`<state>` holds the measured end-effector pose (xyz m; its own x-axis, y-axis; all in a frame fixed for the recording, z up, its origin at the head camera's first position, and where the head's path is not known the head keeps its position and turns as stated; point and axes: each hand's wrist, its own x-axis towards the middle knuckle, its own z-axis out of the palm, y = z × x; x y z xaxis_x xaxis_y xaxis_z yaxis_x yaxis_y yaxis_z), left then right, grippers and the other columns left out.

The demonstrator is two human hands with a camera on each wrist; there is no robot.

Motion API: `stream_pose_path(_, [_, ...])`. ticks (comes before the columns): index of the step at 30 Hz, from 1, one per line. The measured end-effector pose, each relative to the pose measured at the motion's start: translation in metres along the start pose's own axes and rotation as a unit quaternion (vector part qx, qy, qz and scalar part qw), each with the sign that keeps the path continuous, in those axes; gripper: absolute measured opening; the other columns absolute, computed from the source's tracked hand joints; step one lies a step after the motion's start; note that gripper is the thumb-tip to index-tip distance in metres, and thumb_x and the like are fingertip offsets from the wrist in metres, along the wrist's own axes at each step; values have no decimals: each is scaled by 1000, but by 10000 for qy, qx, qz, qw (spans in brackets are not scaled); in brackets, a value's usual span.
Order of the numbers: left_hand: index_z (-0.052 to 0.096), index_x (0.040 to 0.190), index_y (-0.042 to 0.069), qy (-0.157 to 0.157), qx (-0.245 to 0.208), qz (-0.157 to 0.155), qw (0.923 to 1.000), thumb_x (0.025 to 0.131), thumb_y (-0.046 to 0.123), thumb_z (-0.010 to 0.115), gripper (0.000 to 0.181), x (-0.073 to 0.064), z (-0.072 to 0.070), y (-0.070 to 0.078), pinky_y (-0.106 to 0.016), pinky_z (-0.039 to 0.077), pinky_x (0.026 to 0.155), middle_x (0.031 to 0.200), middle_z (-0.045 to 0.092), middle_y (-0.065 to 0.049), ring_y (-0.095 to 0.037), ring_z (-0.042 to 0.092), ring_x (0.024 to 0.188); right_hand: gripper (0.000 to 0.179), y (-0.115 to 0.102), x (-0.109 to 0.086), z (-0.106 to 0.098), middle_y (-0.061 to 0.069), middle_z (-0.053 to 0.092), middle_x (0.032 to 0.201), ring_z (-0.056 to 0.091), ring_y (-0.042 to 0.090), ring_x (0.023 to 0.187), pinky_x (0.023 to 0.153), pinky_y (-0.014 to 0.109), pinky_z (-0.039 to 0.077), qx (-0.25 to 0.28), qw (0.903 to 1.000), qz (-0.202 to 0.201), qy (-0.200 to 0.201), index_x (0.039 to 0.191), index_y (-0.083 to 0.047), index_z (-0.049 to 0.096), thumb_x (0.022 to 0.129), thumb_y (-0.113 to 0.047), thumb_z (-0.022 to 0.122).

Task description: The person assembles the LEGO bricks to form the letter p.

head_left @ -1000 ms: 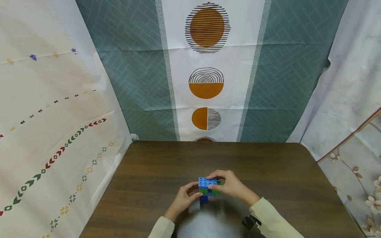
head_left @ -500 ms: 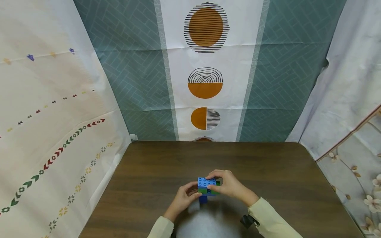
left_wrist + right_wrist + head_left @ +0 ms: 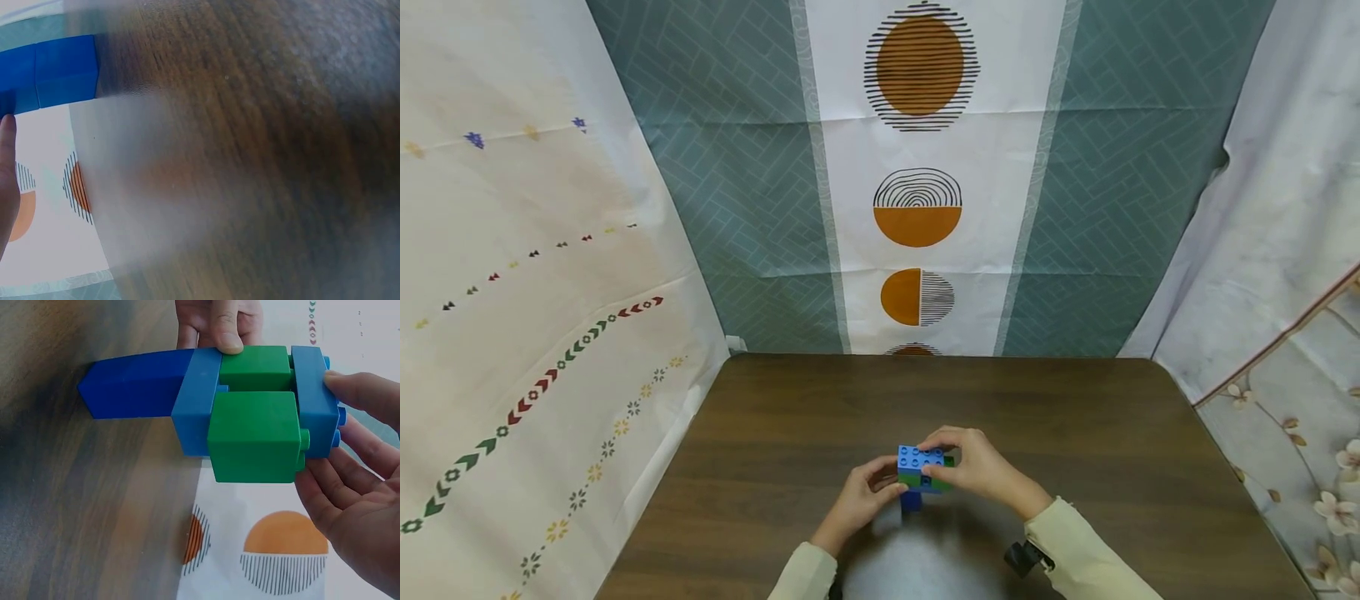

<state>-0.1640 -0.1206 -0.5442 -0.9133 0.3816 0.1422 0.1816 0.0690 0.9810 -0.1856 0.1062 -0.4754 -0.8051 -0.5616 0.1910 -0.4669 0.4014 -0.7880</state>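
A small tower of blue and green toy building bricks stands on the table. Its top blue brick [image 3: 910, 457] shows studs and is pinched between the thumb and fingers of my right hand [image 3: 985, 471]. On the tower's left side my left hand [image 3: 856, 502] holds it, thumb in front. Two green bricks [image 3: 253, 437] sit beneath the top brick, over a blue brick [image 3: 197, 403], seen sideways in the right wrist view. A narrow dark blue column [image 3: 139, 384] forms the bottom. In the left wrist view, the column [image 3: 65, 72] appears beside one left finger [image 3: 7, 150].
The dark wooden table [image 3: 790, 408] extends around the tower. Behind it hangs a teal and white cloth [image 3: 917, 142] with orange circles. Patterned pale cloths hang at the left [image 3: 550, 275] and right [image 3: 1262, 208]. A small black device [image 3: 1028, 557] is on the right wrist.
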Motion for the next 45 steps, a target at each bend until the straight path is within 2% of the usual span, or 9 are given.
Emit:
stream_pose_path(5, [58,122,-7,-18,0,78,10000,88,0,67,36,1,1,-1,-28,51,93,118,62,-24,-26,61,110,31,0,1,1,-3,64,103,61,13,93,85,38,54,-265,9994,-240,6,113,-11,66,86,-20,75])
stream_pose_path(9, [58,123,-7,-53,57,213,9997,89,1,66,36,1,2,-1,-29,51,92,118,61,-25,-23,62,110,37,1,2,6,-2,61,105,59,12,91,79,29,55,-412,9983,-385,137,118,-9,65,88,-29,72])
stream_pose_path(13, [57,123,-8,-98,36,236,9997,89,0,66,36,1,2,-1,-29,51,92,119,61,-26,-29,61,111,36,2,3,9,-4,60,101,57,10,87,72,23,54,-410,9985,-322,152,113,-9,69,89,-34,70])
stream_pose_path(21, [58,123,-6,-99,51,98,9999,89,1,66,36,-1,1,-1,-29,52,91,120,61,-25,-31,60,112,31,1,9,5,-6,58,94,53,7,80,68,22,51,-300,9992,-201,-186,111,-10,71,88,-30,72])
stream_pose_path(25, [58,123,-5,-122,52,80,9999,89,3,66,36,-1,1,-2,-28,52,90,120,61,-23,-35,59,112,32,0,7,6,-7,59,93,53,7,79,67,23,51,-244,9996,-103,-88,110,-10,71,87,-32,72])
stream_pose_path(31, [58,122,-8,-142,80,273,9995,90,3,66,35,-2,1,-3,-29,53,90,118,61,-27,-39,59,110,34,1,5,9,-7,59,92,53,7,79,67,23,50,-211,9998,-55,-28,111,-10,71,87,-34,72])
stream_pose_path(39, [57,123,-6,-171,143,277,9994,90,2,66,36,0,0,-1,-27,52,91,120,61,-24,-28,61,111,32,-4,8,2,-6,57,89,50,9,74,63,20,47,-475,9985,-42,-252,112,-7,71,87,-27,72])
stream_pose_path(45, [58,124,-4,-100,172,169,9997,89,4,67,36,0,-2,-1,-27,52,90,120,62,-21,-20,62,110,31,-6,10,2,-7,59,91,51,8,76,65,22,48,-405,9990,-23,-175,113,-9,71,87,-27,72])
